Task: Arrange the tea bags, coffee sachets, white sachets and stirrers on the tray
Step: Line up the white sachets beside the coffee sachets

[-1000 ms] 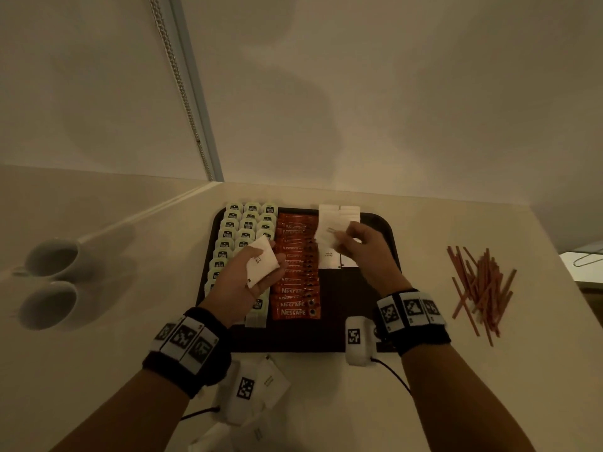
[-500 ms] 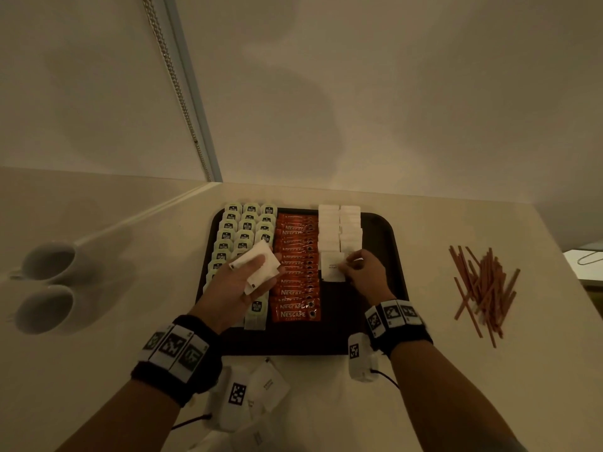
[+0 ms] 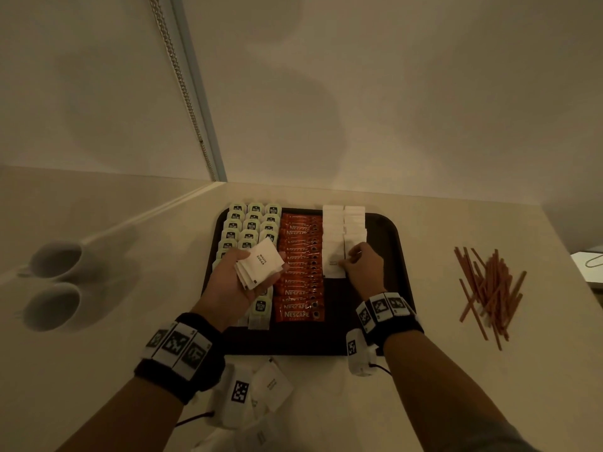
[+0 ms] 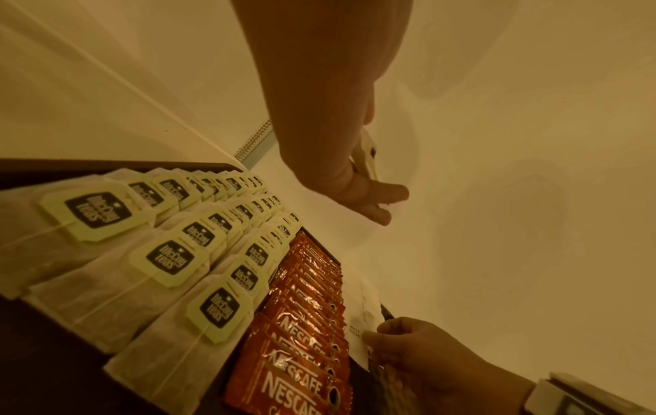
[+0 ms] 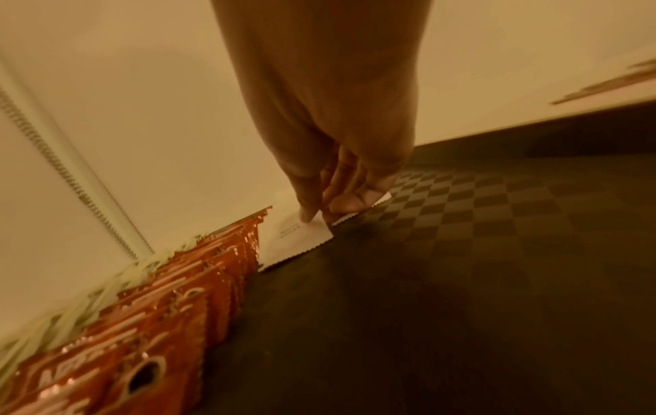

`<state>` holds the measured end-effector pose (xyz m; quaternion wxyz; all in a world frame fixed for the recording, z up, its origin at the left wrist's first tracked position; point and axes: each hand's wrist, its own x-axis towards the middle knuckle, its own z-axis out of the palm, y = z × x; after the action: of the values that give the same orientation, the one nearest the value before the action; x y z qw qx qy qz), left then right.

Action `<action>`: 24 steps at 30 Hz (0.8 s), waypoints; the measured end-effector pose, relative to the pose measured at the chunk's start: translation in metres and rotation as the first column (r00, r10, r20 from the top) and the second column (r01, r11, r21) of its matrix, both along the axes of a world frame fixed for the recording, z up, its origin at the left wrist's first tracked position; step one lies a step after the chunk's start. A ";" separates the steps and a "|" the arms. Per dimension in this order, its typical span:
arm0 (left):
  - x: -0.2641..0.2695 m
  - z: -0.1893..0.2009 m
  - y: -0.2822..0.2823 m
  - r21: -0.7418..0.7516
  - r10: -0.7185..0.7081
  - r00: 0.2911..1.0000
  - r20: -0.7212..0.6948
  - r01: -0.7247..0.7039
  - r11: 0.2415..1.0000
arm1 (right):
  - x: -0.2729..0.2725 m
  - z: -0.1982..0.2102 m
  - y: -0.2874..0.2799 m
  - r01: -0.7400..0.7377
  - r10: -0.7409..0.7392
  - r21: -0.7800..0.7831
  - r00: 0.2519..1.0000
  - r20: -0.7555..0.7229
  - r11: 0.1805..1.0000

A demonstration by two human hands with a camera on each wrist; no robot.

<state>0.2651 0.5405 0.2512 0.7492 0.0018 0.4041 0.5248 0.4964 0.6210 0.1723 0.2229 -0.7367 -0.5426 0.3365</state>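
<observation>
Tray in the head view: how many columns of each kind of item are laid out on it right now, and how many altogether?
Tea bags: 3 columns
Coffee sachets: 1 column
White sachets: 2 columns
Stirrers: 0 columns, they lie loose on the counter to the right of the tray
Total: 6 columns

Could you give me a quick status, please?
Left hand holds white sugar sachets. Right hand setting one sachet on tray. Stirrers off tray.
</observation>
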 end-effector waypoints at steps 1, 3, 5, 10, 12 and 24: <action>0.000 0.000 0.000 0.007 0.005 1.000 -0.006 -0.005 1.000 | -0.003 0.005 -0.001 -0.005 0.006 0.039 1.000 -0.017 0.999; 0.002 0.000 0.000 0.014 0.018 1.000 -0.016 -0.018 1.000 | -0.016 0.023 -0.003 -0.057 0.072 0.125 0.990 -0.120 0.990; 0.005 0.001 0.002 -0.006 0.046 0.997 -0.055 -0.046 0.999 | -0.035 0.047 -0.011 -0.198 0.228 0.132 0.930 -0.288 0.971; 0.013 0.001 0.004 -0.018 0.061 0.965 -0.255 -0.068 0.998 | -0.071 0.066 -0.029 -0.393 0.414 0.143 0.800 -0.435 0.909; 0.013 -0.001 0.002 0.016 0.018 0.946 -0.324 -0.014 1.000 | -0.073 0.067 -0.029 -0.337 0.378 0.173 0.788 -0.486 0.926; 0.020 -0.004 -0.002 0.072 -0.058 0.854 -0.516 0.110 0.991 | -0.067 0.073 -0.039 -0.193 0.147 0.016 0.692 -0.707 0.981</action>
<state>0.2855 0.5385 0.2470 0.6358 0.1960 0.5620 0.4914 0.4296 0.5819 0.2458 0.3589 -0.5054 -0.4719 0.6269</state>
